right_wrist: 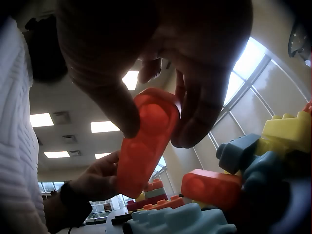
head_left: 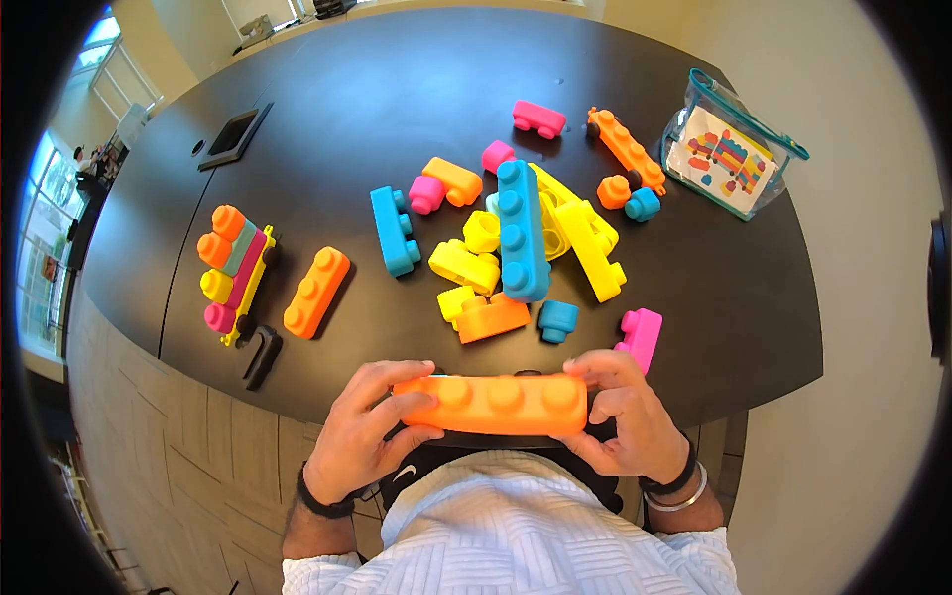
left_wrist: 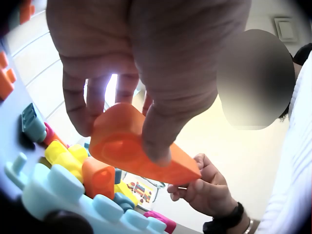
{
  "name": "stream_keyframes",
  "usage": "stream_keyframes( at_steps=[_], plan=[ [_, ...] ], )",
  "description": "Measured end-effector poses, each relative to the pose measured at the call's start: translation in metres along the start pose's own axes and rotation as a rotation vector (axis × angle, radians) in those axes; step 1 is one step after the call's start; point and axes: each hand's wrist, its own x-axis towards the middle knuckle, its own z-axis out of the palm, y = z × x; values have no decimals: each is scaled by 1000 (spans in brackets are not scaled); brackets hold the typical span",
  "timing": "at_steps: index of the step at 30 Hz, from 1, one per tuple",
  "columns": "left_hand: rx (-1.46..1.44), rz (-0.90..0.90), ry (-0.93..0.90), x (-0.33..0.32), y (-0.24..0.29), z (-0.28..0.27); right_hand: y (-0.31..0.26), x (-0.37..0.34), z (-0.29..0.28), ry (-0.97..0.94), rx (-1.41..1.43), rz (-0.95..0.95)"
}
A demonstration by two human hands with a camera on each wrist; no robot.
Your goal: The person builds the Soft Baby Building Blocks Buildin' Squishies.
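Observation:
Both hands hold a long orange toy block (head_left: 491, 409) level at the table's front edge, its three rounded studs facing up in the head view. My left hand (head_left: 362, 421) pinches its left end between thumb and fingers. At the other end, my right hand (head_left: 623, 416) grips with the thumb on the near side and fingers on the far side. The block's hollow underside shows in the left wrist view. Below it sits a pale blue studded piece (left_wrist: 53, 190), almost wholly hidden by the block in the head view. Close to my right hand stands a pink block (head_left: 643, 335).
Mid-table is a loose pile with a long blue block (head_left: 523, 233) and several yellow blocks (head_left: 464, 266). At left are a stacked toy car (head_left: 241, 268), an orange block (head_left: 317, 291) and a black hooked piece (head_left: 262, 357). A clear bag (head_left: 734, 149) stands at back right.

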Motion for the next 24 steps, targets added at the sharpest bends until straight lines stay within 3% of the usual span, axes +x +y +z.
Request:
stream_keyframes(
  at_steps=[3,6,8,15,18,20,24],
  plan=[
    [50,66,6,0,-3,0,7,-9,-4,-127,-3,31],
    [71,2,29,1,-3,2,7,-4,-3,-180,-111,35],
    [142,-101,-49,1,-3,3,6,1,-3,-307,-322,34],
    [205,-144,-86,-5,-9,8,6,-1,4,-344,-335,123],
    [159,-146,-102,-3,-15,10,9,-3,5,-325,-356,103],
    [97,-153,-132,-4,-20,8,8,-2,2,-430,-368,82],
    [145,-89,-163,0,-18,7,2,3,5,-463,-440,40]
  ],
)
